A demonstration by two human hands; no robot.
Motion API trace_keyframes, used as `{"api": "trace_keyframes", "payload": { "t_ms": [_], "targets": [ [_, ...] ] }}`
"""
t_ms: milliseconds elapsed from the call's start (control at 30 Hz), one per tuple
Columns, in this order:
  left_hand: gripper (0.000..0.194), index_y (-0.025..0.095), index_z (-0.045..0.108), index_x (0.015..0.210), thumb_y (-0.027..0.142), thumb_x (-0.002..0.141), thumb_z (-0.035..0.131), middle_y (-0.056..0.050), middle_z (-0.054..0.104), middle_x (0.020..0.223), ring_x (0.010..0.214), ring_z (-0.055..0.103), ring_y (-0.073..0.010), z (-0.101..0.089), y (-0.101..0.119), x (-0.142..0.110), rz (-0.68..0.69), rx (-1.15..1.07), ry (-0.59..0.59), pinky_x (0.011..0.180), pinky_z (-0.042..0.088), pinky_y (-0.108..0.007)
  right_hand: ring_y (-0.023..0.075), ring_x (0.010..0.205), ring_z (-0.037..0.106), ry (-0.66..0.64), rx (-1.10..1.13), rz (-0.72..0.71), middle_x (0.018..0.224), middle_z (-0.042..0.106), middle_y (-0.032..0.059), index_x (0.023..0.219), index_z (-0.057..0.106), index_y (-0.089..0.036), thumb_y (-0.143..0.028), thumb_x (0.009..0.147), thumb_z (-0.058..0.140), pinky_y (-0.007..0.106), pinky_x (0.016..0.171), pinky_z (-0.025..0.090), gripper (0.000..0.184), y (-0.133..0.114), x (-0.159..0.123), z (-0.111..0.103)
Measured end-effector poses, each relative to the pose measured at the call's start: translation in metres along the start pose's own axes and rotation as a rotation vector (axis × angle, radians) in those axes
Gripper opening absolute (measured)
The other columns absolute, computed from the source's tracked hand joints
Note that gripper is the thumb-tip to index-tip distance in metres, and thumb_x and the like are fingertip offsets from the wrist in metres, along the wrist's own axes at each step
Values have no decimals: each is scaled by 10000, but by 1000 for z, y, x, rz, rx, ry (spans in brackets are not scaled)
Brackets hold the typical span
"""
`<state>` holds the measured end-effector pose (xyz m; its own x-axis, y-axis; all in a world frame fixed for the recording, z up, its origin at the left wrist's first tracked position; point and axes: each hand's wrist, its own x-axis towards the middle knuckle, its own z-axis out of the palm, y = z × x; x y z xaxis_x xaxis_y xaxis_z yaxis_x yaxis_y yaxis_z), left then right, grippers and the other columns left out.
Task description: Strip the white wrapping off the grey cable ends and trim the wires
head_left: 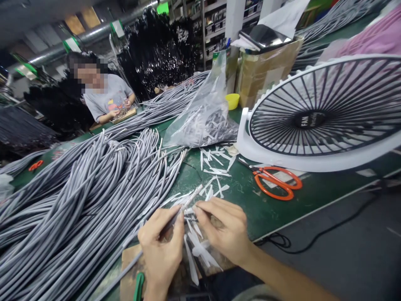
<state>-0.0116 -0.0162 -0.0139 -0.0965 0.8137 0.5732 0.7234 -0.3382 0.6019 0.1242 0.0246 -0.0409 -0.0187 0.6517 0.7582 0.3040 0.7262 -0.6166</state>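
Pinched between thumb and forefinger of my left hand [163,242] is a grey cable. Its pale, stripped-looking end [194,195] points up and away from me. My right hand [227,230] is closed in a pinch beside that end, its fingertips at or very close to it; whether they grip the end or a small piece is hidden. White strips [197,246] lie below and between the hands, over a brown board [129,261]. A green-handled tool [138,286] rests on the board, left of my left wrist.
Bundles of grey cables [84,188] cover the left of the green table [250,213]. On the right are orange-handled scissors [275,182] and a fan [313,119]. Beyond stand a clear plastic bag [203,119], a yellow cup [232,101] and a cardboard box [263,69]. A co-worker [108,96] sits opposite.
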Motion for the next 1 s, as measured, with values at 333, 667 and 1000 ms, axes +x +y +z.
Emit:
{"api": "trace_keyframes", "payload": {
  "t_ms": [333, 667, 1000],
  "targets": [
    [111, 159, 710, 854, 143, 806, 612, -6, 673, 667, 555, 615, -100, 1, 3, 1, 34, 12, -19, 545, 475, -171, 106, 455, 520, -20, 21, 19, 544, 603, 0, 712, 610, -162, -124, 845, 540, 221, 484, 422, 155, 1, 0, 0],
    [142, 153, 730, 786, 206, 804, 599, -9, 675, 607, 521, 618, -123, 5, 2, 3, -73, 92, -77, 541, 474, -201, 102, 408, 465, -60, 101, -132, 484, 541, -21, 728, 614, -174, -120, 865, 504, 229, 441, 369, 184, -3, -2, -2],
    [135, 149, 722, 820, 216, 813, 605, -23, 690, 682, 566, 616, -119, 3, -6, 1, -74, 81, 52, 541, 480, -204, 117, 511, 594, 13, 15, 84, 617, 657, 16, 725, 608, -180, -134, 859, 529, 206, 501, 457, 162, -3, 2, 1]
  ]
}}
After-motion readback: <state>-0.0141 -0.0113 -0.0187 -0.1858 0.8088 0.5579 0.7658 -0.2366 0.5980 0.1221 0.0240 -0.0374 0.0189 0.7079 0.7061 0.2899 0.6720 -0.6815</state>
